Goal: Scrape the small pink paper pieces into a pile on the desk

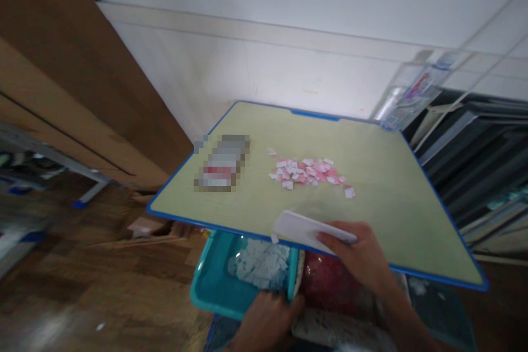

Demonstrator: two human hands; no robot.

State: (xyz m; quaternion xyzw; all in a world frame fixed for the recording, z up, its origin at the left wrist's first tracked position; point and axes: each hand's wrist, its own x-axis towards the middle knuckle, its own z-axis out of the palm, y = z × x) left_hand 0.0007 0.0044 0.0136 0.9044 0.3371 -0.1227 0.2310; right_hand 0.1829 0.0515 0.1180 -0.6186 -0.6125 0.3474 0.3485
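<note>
My right hand (358, 250) is closed round a flat white plate-like piece (297, 228), which lies along the front edge of the pale yellow table (383, 203). A small white paper scrap (274, 238) is at the piece's left end, at the table's edge. Below that edge, my left hand (268, 313) grips the near right rim of a teal basin (208, 283). White paper scraps (264, 261) lie inside the basin. On the table's middle is a loose pile of pink and white paper scraps (305, 171).
A pixelated phone-like item (225, 162) lies on the table's left side. At the far right corner stands a clear plastic bottle (416, 93). Dark flat panels (470, 137) lean at right. A wall (289, 71) is behind, a brown cabinet (103, 82) at left.
</note>
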